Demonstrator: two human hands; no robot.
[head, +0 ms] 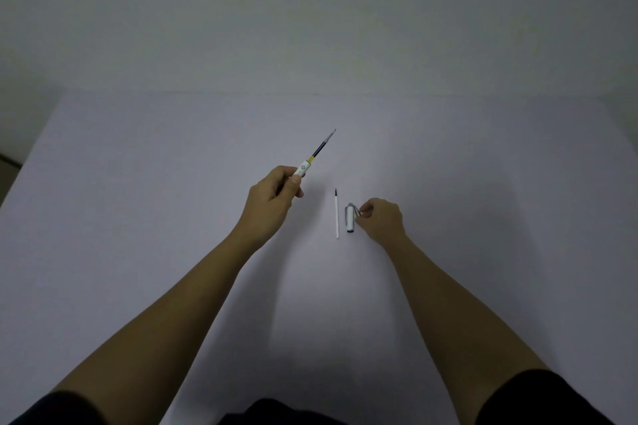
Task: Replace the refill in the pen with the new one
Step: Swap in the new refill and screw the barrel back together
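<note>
Nearest to me I see dark sleeves (538, 397) cut off by the bottom edge, with both bare forearms reaching out over the white table (138, 217). Farther out on the right, the right hand (381, 219) rests low at the table, its fingertips drawn together against the clip side of a short silver pen piece (350, 217) lying there; I cannot tell whether it truly grips it or only touches it. Just left of that piece lies a thin white refill (337, 217), dark tip pointing far, apart from both hands. Farther left, the left hand (272, 195) is curled shut around the white pen barrel (301, 171), raised off the table and tilted up to the far right. Most of the barrel is hidden in the fist. From its open end a dark refill (322, 145) with a yellow band sticks out. Beyond, the table ends at a plain pale wall (310, 10); the light is dim.
</note>
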